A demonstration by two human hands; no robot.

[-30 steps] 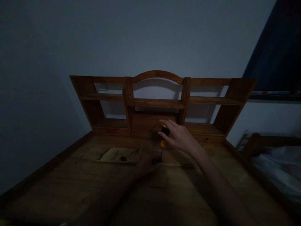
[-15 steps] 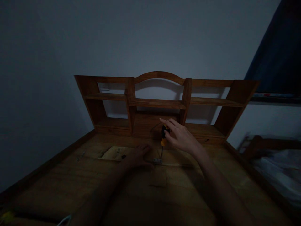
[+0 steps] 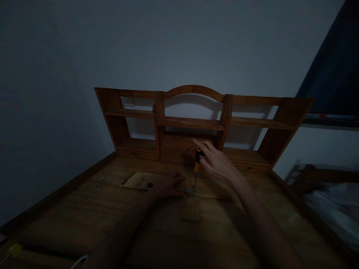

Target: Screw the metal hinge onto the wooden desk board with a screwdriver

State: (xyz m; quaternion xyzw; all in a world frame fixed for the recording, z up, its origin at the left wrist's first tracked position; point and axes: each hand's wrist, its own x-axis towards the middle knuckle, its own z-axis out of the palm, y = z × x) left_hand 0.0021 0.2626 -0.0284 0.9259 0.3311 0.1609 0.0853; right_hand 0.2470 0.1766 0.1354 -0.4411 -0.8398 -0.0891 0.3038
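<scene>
Orange-and-black-handled screwdriver (image 3: 197, 164) stands upright on a small metal bracket (image 3: 190, 191) on our wooden desk (image 3: 157, 220); right hand (image 3: 217, 162) pinches it, left hand (image 3: 167, 185) lies spread flat beside. Loose fingertip grip: tip could slip off.

The desk (image 3: 84, 209) and its shelf unit (image 3: 193, 123) are brown wood with a dull sheen, the screwdriver (image 3: 197, 164) has a black-and-yellow plastic handle and thin metal shaft, and the small bracket (image 3: 190, 191) looks metal.

The right hand (image 3: 217, 164) is hovering raised just in front of the wooden hutch (image 3: 193, 123), fingers curled in a pinch, forearm reaching in from the lower right. The left hand (image 3: 168, 185) is lying palm-down nearer the person, fingers spread flat.
</scene>
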